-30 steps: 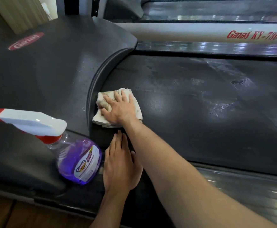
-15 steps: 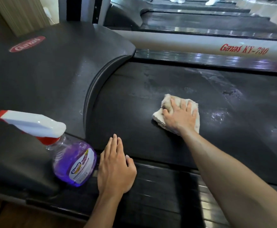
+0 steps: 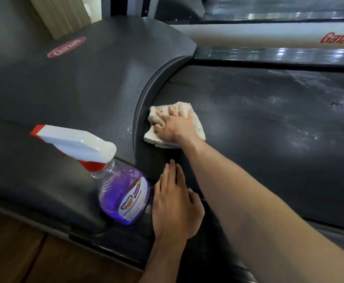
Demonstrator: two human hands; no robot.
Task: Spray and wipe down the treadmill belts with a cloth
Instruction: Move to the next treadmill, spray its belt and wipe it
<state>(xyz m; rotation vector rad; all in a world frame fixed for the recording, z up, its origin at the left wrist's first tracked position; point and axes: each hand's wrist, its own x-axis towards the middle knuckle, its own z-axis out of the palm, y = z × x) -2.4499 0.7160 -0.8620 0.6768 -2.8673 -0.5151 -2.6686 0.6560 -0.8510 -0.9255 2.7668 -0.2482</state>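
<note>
One cloth (image 3: 195, 127) back beside hood (image 3: 85, 88).

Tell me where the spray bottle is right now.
In the head view, the spray bottle lies lower left, at the treadmill's near edge, just left of the left hand and nearer than the cloth.

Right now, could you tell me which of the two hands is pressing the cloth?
The right hand, fingers spread on the cloth; the left hand rests flat beside the spray bottle.

We see our two forearms bare to the frame's edge, no sleeves showing. Our left hand (image 3: 175, 203) and right hand (image 3: 175, 125) wear no gloves, rings or watch.
</note>
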